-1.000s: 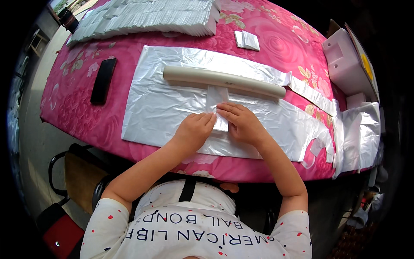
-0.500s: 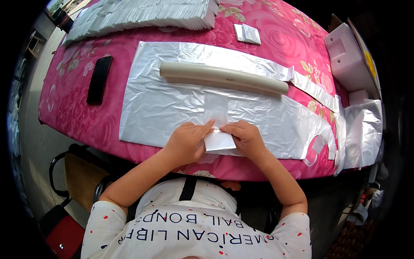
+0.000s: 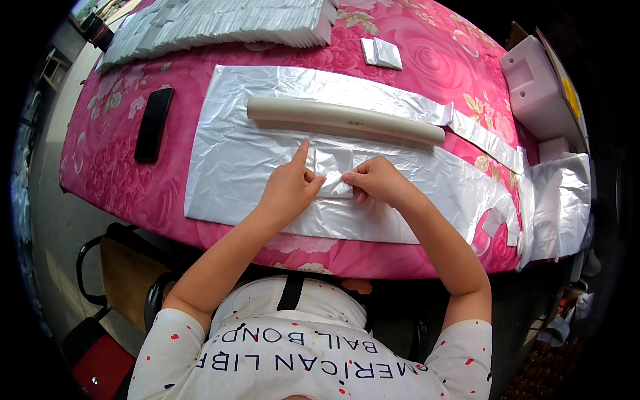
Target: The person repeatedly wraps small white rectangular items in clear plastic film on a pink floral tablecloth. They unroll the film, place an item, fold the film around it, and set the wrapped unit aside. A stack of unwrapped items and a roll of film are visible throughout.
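A small folded silvery plastic bag lies on a large flat silvery plastic sheet on the pink flowered table. My left hand presses the folded bag's left edge, index finger stretched out and pointing away. My right hand pinches its right edge with curled fingers. A long cream tube lies across the sheet just beyond both hands.
A black phone lies at the left. Stacked rows of folded silvery bags fill the far edge, with two folded bags nearby. A pink-white box and more silvery sheets sit at the right. A dark chair stands below the table edge.
Both hands carried the folded bag from the table's near edge back up toward the tube. My left index finger is now extended.
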The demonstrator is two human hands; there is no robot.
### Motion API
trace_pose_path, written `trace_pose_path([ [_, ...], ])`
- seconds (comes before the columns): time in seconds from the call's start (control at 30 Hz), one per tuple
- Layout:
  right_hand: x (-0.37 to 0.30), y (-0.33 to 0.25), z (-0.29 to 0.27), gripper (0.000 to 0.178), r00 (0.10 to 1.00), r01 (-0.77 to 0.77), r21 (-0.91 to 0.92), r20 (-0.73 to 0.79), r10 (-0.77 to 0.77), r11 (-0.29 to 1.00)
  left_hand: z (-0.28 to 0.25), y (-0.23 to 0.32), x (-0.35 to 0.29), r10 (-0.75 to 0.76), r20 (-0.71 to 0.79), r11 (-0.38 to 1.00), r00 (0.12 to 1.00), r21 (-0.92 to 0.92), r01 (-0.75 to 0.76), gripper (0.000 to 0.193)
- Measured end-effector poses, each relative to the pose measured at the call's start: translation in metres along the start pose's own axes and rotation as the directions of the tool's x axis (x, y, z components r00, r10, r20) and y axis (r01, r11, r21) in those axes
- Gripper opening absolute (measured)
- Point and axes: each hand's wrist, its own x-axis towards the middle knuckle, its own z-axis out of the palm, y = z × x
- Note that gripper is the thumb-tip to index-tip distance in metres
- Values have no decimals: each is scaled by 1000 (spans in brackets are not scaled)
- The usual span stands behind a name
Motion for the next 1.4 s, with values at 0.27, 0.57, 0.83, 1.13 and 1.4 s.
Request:
trace_pose_path([
  [0.27,3,-6,-1,32,999,-53,-11,10,53,999,10,-12,-10,605,-40,722,795,449,-527,65],
  [0.57,7,3,2,29,1000,-23,17,-17,23,1000,41,-15,-6,452,123,685,884,587,-432,92],
  [0.83,-24,-2,19,25,947,45,-461,-263,-185,886,41,-18,-5,408,170,679,897,600,-423,104],
  [1.13,-32,-14,21,32,687,336,-725,-249,-683,601,14,-26,-41,456,-69,877,887,206,-435,75],
  [1.4,12,-3,87,64,710,426,-742,-80,-699,518,-28,-57,-146,-283,500,635,819,-542,550,26],
])
